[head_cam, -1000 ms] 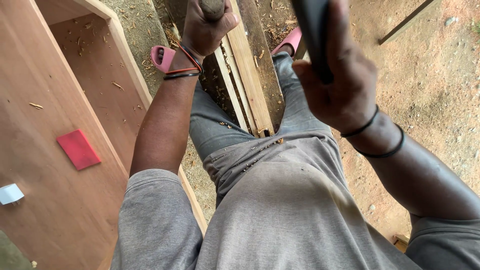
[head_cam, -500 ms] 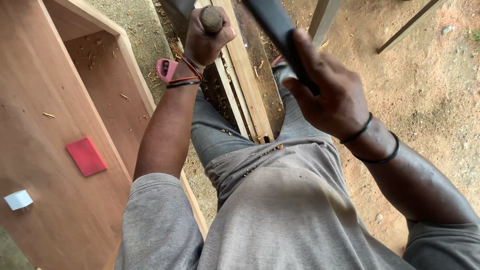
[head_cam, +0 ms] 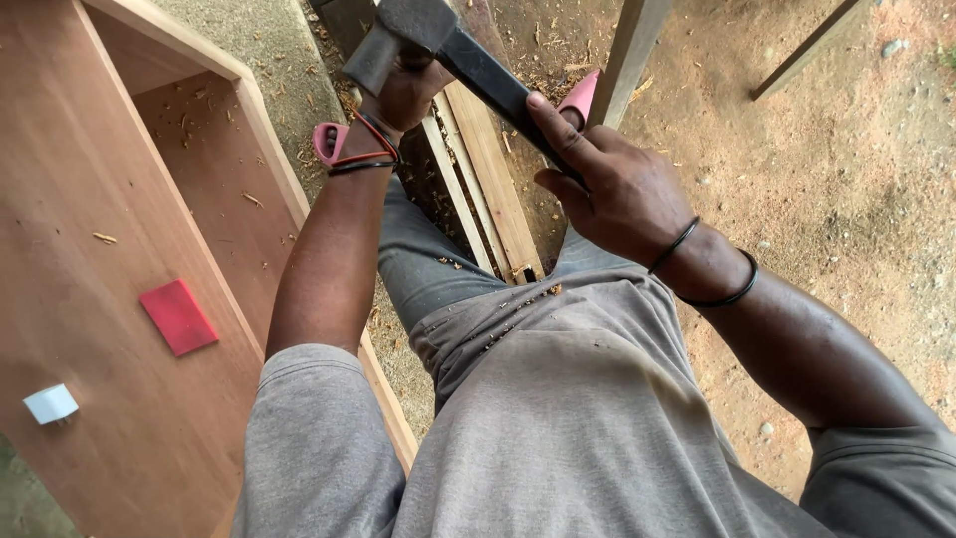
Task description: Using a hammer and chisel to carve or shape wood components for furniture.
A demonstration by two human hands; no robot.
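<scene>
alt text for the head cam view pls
A person's right hand grips a dark hammer by its handle, its head at the left hand, above wooden slats on dirt ground. A wooden cabinet stands to the left.

Hammer (head_cam: 418, 30) matt dark metal; cabinet (head_cam: 119, 249) smooth wood; grnd rough dirt.

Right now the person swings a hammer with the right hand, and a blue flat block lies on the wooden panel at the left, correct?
Not quite: the flat block is red, not blue, as the head view shows. The right hand does hold the hammer, and the block lies on the wooden panel.
</scene>
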